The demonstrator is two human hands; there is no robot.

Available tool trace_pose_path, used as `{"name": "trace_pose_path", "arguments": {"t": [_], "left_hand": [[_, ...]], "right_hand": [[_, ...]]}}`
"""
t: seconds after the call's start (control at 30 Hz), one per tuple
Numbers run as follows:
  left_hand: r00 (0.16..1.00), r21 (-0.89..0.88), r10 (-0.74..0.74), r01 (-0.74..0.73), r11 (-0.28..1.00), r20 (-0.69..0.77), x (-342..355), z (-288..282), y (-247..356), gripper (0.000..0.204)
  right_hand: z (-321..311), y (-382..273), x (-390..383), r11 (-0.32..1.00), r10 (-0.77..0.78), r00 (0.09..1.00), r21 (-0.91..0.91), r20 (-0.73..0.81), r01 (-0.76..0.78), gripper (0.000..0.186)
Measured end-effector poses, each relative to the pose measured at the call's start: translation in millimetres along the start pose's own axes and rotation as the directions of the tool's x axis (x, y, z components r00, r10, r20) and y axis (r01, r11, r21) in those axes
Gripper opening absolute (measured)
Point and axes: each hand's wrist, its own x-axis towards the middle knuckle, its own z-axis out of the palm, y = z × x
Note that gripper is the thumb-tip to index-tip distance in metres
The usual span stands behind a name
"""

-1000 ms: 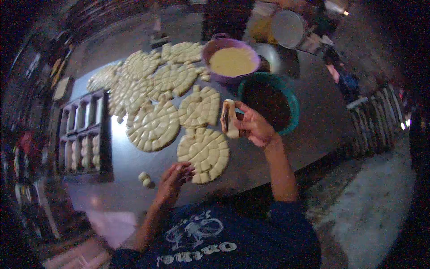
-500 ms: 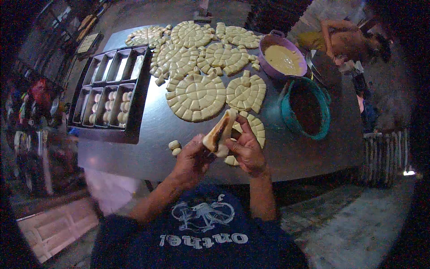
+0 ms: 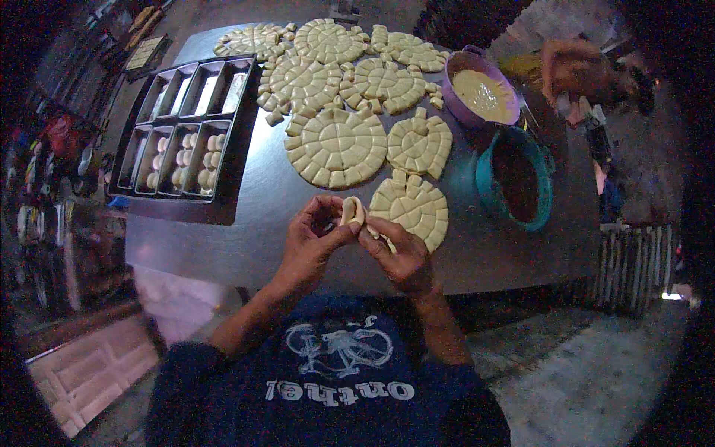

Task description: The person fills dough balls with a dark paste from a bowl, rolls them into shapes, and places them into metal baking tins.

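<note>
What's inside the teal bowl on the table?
The teal bowl holds a dark brown filling that covers its bottom, so what lies under it cannot be seen. The purple bowl behind it holds a pale yellow mix.

hands: left hand (image 3: pixel 313 242) and right hand (image 3: pixel 398 253) pinch dough piece (image 3: pixel 352 211) | above metal table (image 3: pixel 246 216)

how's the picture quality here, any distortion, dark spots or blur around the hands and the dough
Head view: fisheye bends the steel table edges; corners fall black. Light is dim and warm, with soft sheen on the tabletop. The left hand, right hand and dough piece look reasonably sharp; the rim is murky.
</note>
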Motion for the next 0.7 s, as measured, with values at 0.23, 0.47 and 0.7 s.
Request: {"name": "trace_pose_path", "arguments": {"t": [0.23, 0.47, 0.7], "left_hand": [[0.993, 0.309, 0.078, -0.103, 0.946, 0.092, -6, -10, 1, 0.018], [0.981, 0.226, -0.089, 0.048, 0.973, 0.172, -3, -19, 16, 0.026], [0.890, -0.284, -0.389, 0.447, 0.848, 0.239, 6, -32, -17, 0.030]], "right_hand": [[-18, 7, 17, 0.974, 0.196, 0.980, 0.121, -0.018, -0.193, 0.027], [-13, 34, 23, 0.939, 0.073, 0.989, 0.324, 0.131, -0.112, 0.022], [0, 14, 34, 0.979, -0.084, 0.996, 0.185, -0.010, 0.084, 0.036]]}}
